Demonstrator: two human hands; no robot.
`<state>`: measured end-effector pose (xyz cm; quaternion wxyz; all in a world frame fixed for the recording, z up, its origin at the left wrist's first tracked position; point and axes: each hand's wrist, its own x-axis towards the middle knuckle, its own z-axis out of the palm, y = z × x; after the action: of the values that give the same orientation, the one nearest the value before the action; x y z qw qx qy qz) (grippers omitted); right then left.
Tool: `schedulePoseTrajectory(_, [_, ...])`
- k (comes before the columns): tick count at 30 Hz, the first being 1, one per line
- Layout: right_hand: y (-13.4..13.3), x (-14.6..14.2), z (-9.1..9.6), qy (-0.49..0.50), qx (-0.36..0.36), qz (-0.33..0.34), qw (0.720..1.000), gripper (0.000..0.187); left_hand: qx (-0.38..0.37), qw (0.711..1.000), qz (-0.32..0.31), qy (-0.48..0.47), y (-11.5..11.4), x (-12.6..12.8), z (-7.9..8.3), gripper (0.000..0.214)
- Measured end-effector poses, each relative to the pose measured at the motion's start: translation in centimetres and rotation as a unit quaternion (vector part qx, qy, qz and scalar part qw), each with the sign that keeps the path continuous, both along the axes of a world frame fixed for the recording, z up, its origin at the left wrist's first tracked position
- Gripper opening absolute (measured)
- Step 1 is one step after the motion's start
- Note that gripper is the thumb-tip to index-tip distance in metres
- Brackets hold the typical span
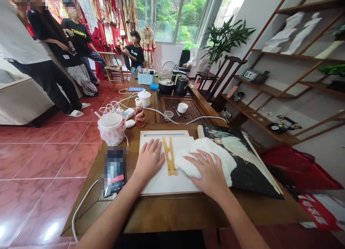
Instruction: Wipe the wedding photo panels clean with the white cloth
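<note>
My left hand (pixel 149 161) lies flat with fingers stretched out on a white framed board (pixel 164 184) on the wooden table (pixel 172 209). A yellow wooden two-pronged tool (pixel 169 156) lies on the board between my hands. My right hand (pixel 208 173) presses, fingers spread, on a white fluffy cloth (pixel 212 153) that rests on the board's right side. The cloth overlaps a dark printed picture of a figure in a pale dress (pixel 242 159) spread to the right.
A phone (pixel 114 171) lies left of the board with a white cable. Behind are a bagged white pot (pixel 111 128), a brown bottle (pixel 139 114), a white teapot (pixel 144 97), a tea tray with kettles (pixel 176 85). Three people stand and sit at back left; shelves right.
</note>
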<state>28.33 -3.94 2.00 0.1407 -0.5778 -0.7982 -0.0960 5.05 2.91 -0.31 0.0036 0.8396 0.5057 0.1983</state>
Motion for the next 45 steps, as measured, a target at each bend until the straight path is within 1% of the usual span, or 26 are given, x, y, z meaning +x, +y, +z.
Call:
schedulePoseTrajectory(2, [-2.0, 0.3, -0.1, -0.003, -0.013, 0.005, 1.000, 0.049, -0.003, 1.000, -0.002, -0.001, 0.1, 0.0, -0.1, 0.044])
schedulePoseTrajectory(4, [-3.2, 0.4, 0.0, -0.005, -0.026, 0.005, 1.000, 0.051, -0.007, 1.000, -0.008, -0.001, 0.2, 0.0, -0.2, 0.045])
schedulePoseTrajectory(5, [-3.4, 0.5, 0.0, -0.006, -0.032, 0.004, 0.999, 0.051, -0.009, 1.000, -0.011, -0.001, 0.2, 0.0, -0.2, 0.045])
schedulePoseTrajectory(7, [-3.0, 0.4, 0.2, -0.007, -0.038, 0.001, 0.999, 0.048, -0.013, 1.000, -0.017, 0.001, 0.2, -0.1, -0.2, 0.045])
schedulePoseTrajectory(9, [-1.6, 0.2, 0.3, -0.008, -0.030, -0.008, 0.999, 0.045, -0.015, 1.000, -0.021, 0.002, 0.2, -0.1, -0.1, 0.045])
schedulePoseTrajectory(16, [5.5, -0.2, 0.4, -0.020, 0.021, -0.035, 0.999, 0.041, -0.016, 1.000, -0.025, 0.006, 0.1, -0.1, 0.3, 0.044])
schedulePoseTrajectory(18, [6.7, -0.3, 0.4, -0.015, 0.027, -0.037, 0.999, 0.042, -0.016, 1.000, -0.021, 0.007, 0.1, 0.0, 0.4, 0.045])
schedulePoseTrajectory(20, [7.0, -0.3, 0.3, -0.011, 0.032, -0.039, 0.999, 0.042, -0.015, 1.000, -0.016, 0.009, 0.0, 0.1, 0.4, 0.045])
schedulePoseTrajectory(22, [6.4, -0.4, 0.2, -0.007, 0.035, -0.039, 0.999, 0.042, -0.014, 1.000, -0.009, 0.009, 0.0, 0.2, 0.4, 0.045])
schedulePoseTrajectory(24, [5.1, -0.3, 0.1, -0.003, 0.033, -0.034, 0.999, 0.043, -0.015, 1.000, -0.006, 0.009, 0.0, 0.4, 0.5, 0.045])
schedulePoseTrajectory(31, [-1.8, 0.4, -0.1, 0.005, -0.015, -0.014, 1.000, 0.051, -0.010, 1.000, -0.009, 0.010, 0.2, 0.6, 0.2, 0.044])
schedulePoseTrajectory(34, [-2.8, 0.6, -0.1, 0.006, -0.028, -0.012, 1.000, 0.055, -0.012, 1.000, -0.013, 0.010, 0.3, 0.5, 0.1, 0.044])
schedulePoseTrajectory(37, [-1.6, 0.5, -0.1, 0.008, -0.027, -0.021, 0.999, 0.052, -0.019, 1.000, -0.017, 0.012, 0.4, 0.5, 0.0, 0.045])
schedulePoseTrajectory(43, [4.5, 0.1, 0.3, 0.009, -0.003, -0.028, 1.000, 0.047, -0.027, 0.999, -0.023, 0.015, 0.4, 0.4, 0.3, 0.045])
schedulePoseTrajectory(45, [5.9, 0.0, 0.4, 0.011, 0.005, -0.026, 1.000, 0.046, -0.026, 0.999, -0.018, 0.017, 0.4, 0.4, 0.4, 0.045])
